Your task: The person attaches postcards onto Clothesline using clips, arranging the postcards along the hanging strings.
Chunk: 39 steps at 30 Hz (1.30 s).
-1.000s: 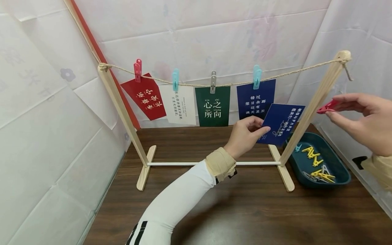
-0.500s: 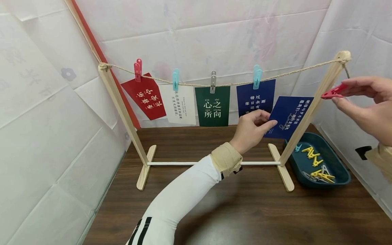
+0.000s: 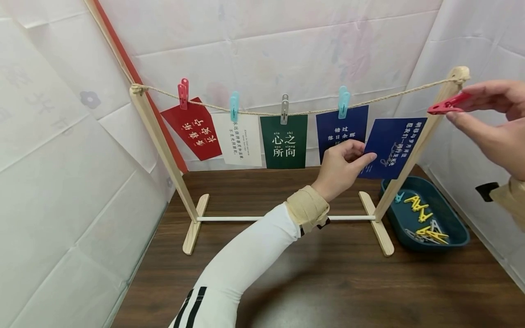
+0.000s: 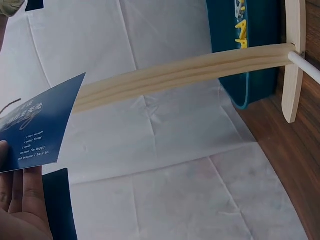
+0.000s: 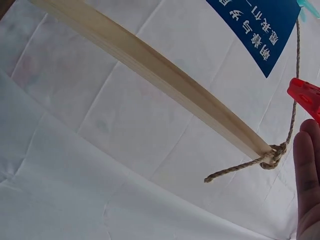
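Between thumb and fingers my left hand [image 3: 342, 168] pinches a blue card [image 3: 393, 148] with white writing, just below the rope [image 3: 393, 95] and in front of the right post. My right hand [image 3: 498, 116] pinches a red clothespin [image 3: 447, 105] by its handle end, near the top of that post. In the right wrist view the clothespin [image 5: 306, 95] appears close to the rope. Four pegs hold cards on the rope: a red card [image 3: 194, 132], a white card [image 3: 238, 141], a green card [image 3: 284, 157] and another blue card [image 3: 328, 123], partly behind my left hand.
A wooden frame with a left post [image 3: 164, 150] and a right post [image 3: 440, 107] stands on the dark table [image 3: 328, 282]. Behind its right foot sits a teal basin [image 3: 461, 228] with yellow, grey and blue clothespins. White sheeting covers the walls.
My left hand has carried the blue card up and to the right, nearer the rope. My right hand has risen with the red clothespin. The hung cards stay in place.
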Each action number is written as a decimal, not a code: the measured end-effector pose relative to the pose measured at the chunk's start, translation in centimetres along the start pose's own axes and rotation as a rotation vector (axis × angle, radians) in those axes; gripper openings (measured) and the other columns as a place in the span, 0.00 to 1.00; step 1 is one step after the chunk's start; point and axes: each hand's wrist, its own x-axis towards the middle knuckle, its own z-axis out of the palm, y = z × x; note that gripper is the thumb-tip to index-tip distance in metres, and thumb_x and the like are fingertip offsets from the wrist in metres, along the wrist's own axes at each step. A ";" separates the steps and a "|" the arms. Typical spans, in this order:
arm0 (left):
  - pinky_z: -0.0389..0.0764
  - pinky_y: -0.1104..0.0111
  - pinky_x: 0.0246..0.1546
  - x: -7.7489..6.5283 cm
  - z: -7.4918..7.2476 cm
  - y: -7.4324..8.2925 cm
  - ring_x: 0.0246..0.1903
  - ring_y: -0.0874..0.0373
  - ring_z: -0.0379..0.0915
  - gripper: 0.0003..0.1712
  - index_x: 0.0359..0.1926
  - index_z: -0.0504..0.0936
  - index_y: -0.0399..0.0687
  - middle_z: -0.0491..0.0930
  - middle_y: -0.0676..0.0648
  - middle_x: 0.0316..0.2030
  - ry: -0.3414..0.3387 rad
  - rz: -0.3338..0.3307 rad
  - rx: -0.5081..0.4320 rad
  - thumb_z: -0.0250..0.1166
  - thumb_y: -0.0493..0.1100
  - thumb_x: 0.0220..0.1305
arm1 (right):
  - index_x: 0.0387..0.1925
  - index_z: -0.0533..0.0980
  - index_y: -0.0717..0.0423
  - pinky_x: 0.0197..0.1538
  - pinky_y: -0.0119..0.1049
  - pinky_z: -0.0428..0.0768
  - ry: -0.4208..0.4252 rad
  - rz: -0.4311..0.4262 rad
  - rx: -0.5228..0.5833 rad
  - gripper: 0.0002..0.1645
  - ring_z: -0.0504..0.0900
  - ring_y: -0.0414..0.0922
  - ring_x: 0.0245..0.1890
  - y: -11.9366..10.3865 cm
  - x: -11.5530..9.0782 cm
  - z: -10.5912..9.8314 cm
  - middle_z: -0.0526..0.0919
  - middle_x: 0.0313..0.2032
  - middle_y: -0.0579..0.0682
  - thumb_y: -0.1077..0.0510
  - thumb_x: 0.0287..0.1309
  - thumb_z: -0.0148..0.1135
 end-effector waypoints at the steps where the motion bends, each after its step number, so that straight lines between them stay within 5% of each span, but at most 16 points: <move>1: 0.80 0.82 0.38 0.1 0.0 0.0 0.32 0.69 0.79 0.09 0.48 0.86 0.35 0.92 0.39 0.40 0.003 0.001 -0.007 0.71 0.38 0.74 | 0.65 0.82 0.51 0.64 0.16 0.72 0.000 0.000 0.001 0.24 0.77 0.17 0.49 -0.1 0.2 0.0 0.77 0.46 0.12 0.63 0.70 0.71; 18: 0.81 0.82 0.39 0.9 0.8 0.7 0.34 0.73 0.78 0.12 0.50 0.86 0.35 0.92 0.39 0.43 0.043 -0.042 -0.033 0.70 0.41 0.77 | 0.63 0.84 0.50 0.65 0.19 0.74 0.021 -0.086 0.057 0.22 0.80 0.19 0.48 -0.5 2.3 0.4 0.80 0.49 0.16 0.67 0.71 0.68; 30: 0.80 0.83 0.42 1.2 1.3 0.9 0.36 0.75 0.77 0.14 0.55 0.85 0.34 0.91 0.38 0.45 0.064 -0.047 -0.048 0.69 0.41 0.77 | 0.58 0.86 0.61 0.58 0.17 0.74 -0.001 -0.090 0.014 0.16 0.77 0.24 0.45 -1.9 3.4 0.8 0.78 0.46 0.13 0.67 0.71 0.68; 39: 0.79 0.83 0.42 1.3 1.4 1.0 0.36 0.73 0.76 0.13 0.54 0.84 0.34 0.90 0.38 0.44 0.076 -0.041 -0.051 0.69 0.41 0.77 | 0.56 0.87 0.43 0.48 0.14 0.71 -0.061 -0.101 -0.003 0.21 0.74 0.23 0.40 -2.2 4.4 0.5 0.78 0.43 0.11 0.69 0.72 0.66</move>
